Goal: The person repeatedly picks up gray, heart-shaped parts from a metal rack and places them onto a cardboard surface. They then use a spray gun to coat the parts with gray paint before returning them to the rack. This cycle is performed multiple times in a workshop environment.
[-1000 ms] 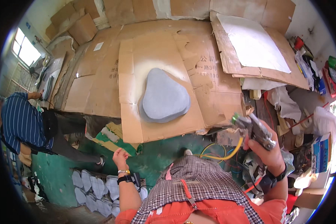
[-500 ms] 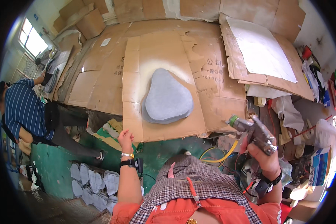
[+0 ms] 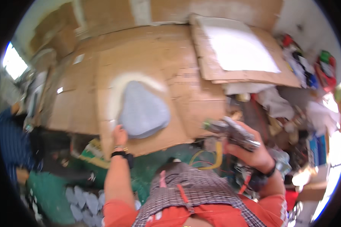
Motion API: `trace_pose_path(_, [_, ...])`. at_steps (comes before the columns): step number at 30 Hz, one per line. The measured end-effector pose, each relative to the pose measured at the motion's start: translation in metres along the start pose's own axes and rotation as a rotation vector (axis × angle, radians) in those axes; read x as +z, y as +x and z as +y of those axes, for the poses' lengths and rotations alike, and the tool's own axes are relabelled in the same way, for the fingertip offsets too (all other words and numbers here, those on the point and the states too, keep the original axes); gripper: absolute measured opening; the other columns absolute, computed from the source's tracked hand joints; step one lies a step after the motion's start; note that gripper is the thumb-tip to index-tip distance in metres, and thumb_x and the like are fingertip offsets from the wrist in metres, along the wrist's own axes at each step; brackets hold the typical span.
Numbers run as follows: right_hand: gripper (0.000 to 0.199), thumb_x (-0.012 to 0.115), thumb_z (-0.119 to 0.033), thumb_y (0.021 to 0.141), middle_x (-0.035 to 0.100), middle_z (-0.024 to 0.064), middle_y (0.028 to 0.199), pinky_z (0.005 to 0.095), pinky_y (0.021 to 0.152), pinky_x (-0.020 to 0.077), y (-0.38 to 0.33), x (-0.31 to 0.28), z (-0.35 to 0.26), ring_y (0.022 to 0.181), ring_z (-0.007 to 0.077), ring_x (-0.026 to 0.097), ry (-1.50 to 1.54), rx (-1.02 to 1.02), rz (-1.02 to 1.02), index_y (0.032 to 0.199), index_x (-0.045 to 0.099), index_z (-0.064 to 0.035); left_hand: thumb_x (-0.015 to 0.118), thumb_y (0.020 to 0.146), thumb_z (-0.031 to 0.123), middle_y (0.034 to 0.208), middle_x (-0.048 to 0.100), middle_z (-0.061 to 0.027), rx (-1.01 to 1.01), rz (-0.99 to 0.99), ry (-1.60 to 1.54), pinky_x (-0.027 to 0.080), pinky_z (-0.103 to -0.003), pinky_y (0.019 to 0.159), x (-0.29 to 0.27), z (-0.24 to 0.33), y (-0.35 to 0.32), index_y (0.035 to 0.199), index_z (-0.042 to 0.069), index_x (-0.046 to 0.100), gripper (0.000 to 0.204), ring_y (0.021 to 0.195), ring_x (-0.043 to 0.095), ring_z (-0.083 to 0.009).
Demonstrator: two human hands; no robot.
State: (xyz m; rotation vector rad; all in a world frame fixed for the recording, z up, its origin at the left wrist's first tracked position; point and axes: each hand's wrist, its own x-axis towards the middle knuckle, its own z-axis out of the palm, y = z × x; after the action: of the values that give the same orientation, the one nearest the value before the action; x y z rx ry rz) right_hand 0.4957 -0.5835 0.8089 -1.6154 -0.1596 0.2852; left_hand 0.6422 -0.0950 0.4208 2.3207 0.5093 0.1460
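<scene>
A grey-blue rounded, pear-shaped piece (image 3: pixel 142 109) lies flat on a sheet of brown cardboard (image 3: pixel 155 64) with a pale sprayed halo around its upper edge. My left hand (image 3: pixel 119 135) reaches up to the piece's lower left edge and touches it there; a dark watch sits on that wrist. My right hand (image 3: pixel 250 151) is closed around a metal spray gun (image 3: pixel 231 130), whose nozzle points left toward the cardboard's lower right corner. The frame is blurred by motion.
A white panel (image 3: pixel 236 47) rests on more cardboard at the upper right. Clutter of rags and containers (image 3: pixel 291 98) fills the right side. A yellow hose (image 3: pixel 212 159) lies on the green floor. Grey pear-shaped pieces (image 3: pixel 83 196) are stacked lower left. A person in a striped shirt (image 3: pixel 11 140) crouches at left.
My left hand has risen from below the cardboard to the grey piece's lower edge. The view has moved closer and tilted. My right hand keeps the spray gun, shifted slightly.
</scene>
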Motion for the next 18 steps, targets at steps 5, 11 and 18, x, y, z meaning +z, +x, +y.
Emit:
trace_pose_path(5, [0.051, 0.064, -0.002, 0.081, 0.062, 0.0049, 0.100, 0.0276, 0.079, 0.0468, -0.015, -0.013, 0.001, 0.088, 0.0103, 0.056, -0.202, 0.072, -0.131, 0.129, 0.047, -0.0043, 0.051, 0.076, 0.001, 0.086, 0.065, -0.0149, 0.018, -0.041, -0.054, 0.050, -0.033, 0.068, 0.013, 0.052, -0.016, 0.104, -0.001, 0.060, 0.029, 0.073, 0.061, -0.0253])
trace_pose_path(11, [0.054, 0.062, 0.001, 0.080, 0.060, 0.0084, 0.107, 0.0278, 0.080, 0.0471, -0.016, -0.031, 0.002, 0.092, 0.0108, 0.057, -0.131, 0.177, -0.208, 0.131, 0.044, -0.0003, 0.056, 0.077, 0.009, 0.094, 0.063, -0.0196, 0.212, 0.226, 0.318, 0.049, -0.044, 0.077, 0.007, 0.033, -0.022, 0.097, 0.001, 0.065, 0.024, 0.087, 0.060, -0.0369])
trace_pose_path(18, [0.051, 0.063, 0.002, 0.078, 0.062, 0.0047, 0.091, 0.0246, 0.074, 0.0460, 0.003, -0.025, 0.004, 0.081, 0.0089, 0.057, -0.066, 0.075, -0.045, 0.127, 0.049, -0.0009, 0.063, 0.076, 0.014, 0.102, 0.061, -0.0165, -0.092, 0.139, 0.418, 0.049, -0.042, 0.082, 0.011, 0.093, -0.031, 0.093, 0.005, 0.067, 0.019, 0.095, 0.059, -0.0338])
